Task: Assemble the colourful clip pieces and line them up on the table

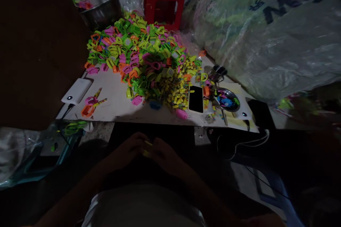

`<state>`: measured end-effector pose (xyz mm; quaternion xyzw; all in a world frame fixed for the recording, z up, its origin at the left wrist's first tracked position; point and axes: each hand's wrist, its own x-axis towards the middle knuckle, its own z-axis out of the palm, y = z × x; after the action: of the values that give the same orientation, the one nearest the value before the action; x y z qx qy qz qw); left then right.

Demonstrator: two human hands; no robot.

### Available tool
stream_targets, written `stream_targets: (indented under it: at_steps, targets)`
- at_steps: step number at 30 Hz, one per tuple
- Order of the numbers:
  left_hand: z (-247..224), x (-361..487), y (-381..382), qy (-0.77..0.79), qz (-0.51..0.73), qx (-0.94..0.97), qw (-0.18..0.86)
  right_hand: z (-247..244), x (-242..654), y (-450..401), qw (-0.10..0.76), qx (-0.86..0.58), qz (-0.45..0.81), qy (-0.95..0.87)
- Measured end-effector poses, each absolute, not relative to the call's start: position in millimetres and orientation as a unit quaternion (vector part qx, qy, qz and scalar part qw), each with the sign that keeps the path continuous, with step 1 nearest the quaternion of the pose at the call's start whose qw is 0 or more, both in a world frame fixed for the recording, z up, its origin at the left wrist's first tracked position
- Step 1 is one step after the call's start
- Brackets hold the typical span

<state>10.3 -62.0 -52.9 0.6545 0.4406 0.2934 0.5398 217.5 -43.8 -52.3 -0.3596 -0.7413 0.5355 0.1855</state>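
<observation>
In deep shadow over my lap, below the table's front edge, my left hand (132, 147) and my right hand (163, 153) meet with fingers curled in. Between them a small yellow plastic piece (146, 153) shows; most of it is covered by fingers, and its exact kind cannot be made out. Beyond the hands, a large heap of green, yellow, pink and orange loop-shaped plastic pieces (128, 49) covers the back of the table. Many small yellow pieces (177, 95) with coloured ends lie at its right front. A pink piece (182, 114) rests near the edge.
On the white table (114, 104) lie a phone (196, 99), a white power bank (77, 90) with a cable, and a metal dish (227, 100) of coloured bits. Behind are a metal basin (103, 12) and a red stool (165, 5). A large plastic sack (266, 35) bulges at right.
</observation>
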Motion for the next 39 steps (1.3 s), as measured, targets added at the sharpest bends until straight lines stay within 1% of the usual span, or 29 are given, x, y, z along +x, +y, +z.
stream_targets:
  at_steps: [4,7,10,12,14,15,17,19,20,24,26,29,33,35,36,39]
  targets:
    - [-53,17,-67,0.427,0.321,0.623,0.572,-47,217,-53,0.192,-0.373,0.515,-0.748]
    - [-61,19,-67,0.412,0.346,0.591,0.601,-51,216,-54,0.218,-0.391,0.487,-0.75]
    - [-72,17,-65,0.46,0.357,0.57,0.579,-57,223,-35,0.233,-0.397,0.44,-0.771]
    - [-78,15,-62,0.515,0.353,0.546,0.559,-59,230,-10,0.228,-0.444,0.351,-0.792]
    - [-81,14,-57,0.551,0.351,0.515,0.554,-60,235,19,0.208,-0.545,0.219,-0.782]
    - [-81,15,-54,0.558,0.355,0.503,0.556,-60,236,34,0.185,-0.594,0.16,-0.766]
    - [-78,21,-46,0.557,0.375,0.489,0.557,-60,234,57,0.113,-0.651,0.1,-0.744]
    - [-72,30,-33,0.543,0.417,0.48,0.549,-60,228,72,0.05,-0.67,0.093,-0.734]
    - [-69,35,-25,0.531,0.447,0.471,0.544,-59,225,76,0.034,-0.675,0.096,-0.731]
    - [-61,57,6,0.46,0.572,0.433,0.522,-56,217,81,0.024,-0.695,0.1,-0.711]
    - [-64,65,14,0.446,0.613,0.421,0.498,-55,217,82,0.017,-0.697,0.105,-0.709]
    - [-77,72,12,0.451,0.637,0.408,0.474,-57,220,85,0.012,-0.692,0.114,-0.712]
    - [-94,73,-1,0.467,0.607,0.417,0.489,-60,220,86,0.018,-0.666,0.128,-0.734]
    - [-98,70,-4,0.48,0.593,0.429,0.483,-61,220,80,0.055,-0.631,0.141,-0.761]
    - [-99,68,-5,0.486,0.59,0.431,0.479,-61,220,75,0.099,-0.61,0.157,-0.77]
    - [-100,61,-4,0.494,0.589,0.418,0.484,-60,226,50,0.289,-0.543,0.246,-0.749]
